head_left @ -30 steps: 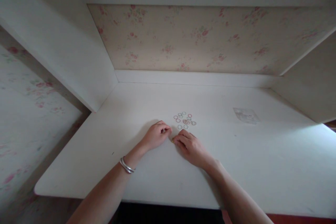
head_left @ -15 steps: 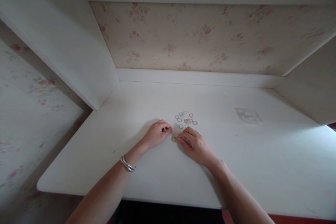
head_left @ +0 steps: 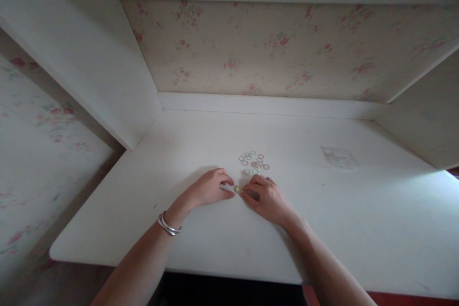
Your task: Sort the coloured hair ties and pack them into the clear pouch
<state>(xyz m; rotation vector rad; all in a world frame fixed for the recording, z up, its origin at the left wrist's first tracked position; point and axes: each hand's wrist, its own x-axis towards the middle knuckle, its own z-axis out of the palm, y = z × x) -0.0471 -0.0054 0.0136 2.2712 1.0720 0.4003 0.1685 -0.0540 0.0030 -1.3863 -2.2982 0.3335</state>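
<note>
Small yellow rings [head_left: 237, 190], like rubber bands, lie on the white desk between my two hands. My left hand [head_left: 214, 187] comes in from the left, thumb and index finger parted, their tips at the left edge of the yellow rings. On the other side, my right hand [head_left: 266, 198] has its thumb and index fingertips together at the right edge of these rings. Just beyond lies a loose group of thin coloured rings [head_left: 254, 164], red, green and brownish, some overlapping. How many yellow rings there are is too small to tell.
A clear plastic bag [head_left: 338, 158] lies flat on the desk [head_left: 201, 244] to the right. White panels border the desk at the left, back and right. A small dark speck [head_left: 155, 206] shows near my left forearm.
My left hand has moved slightly down and its thumb and index finger have parted beside the yellow rings. The yellow rings show more fully. My right hand has barely moved.
</note>
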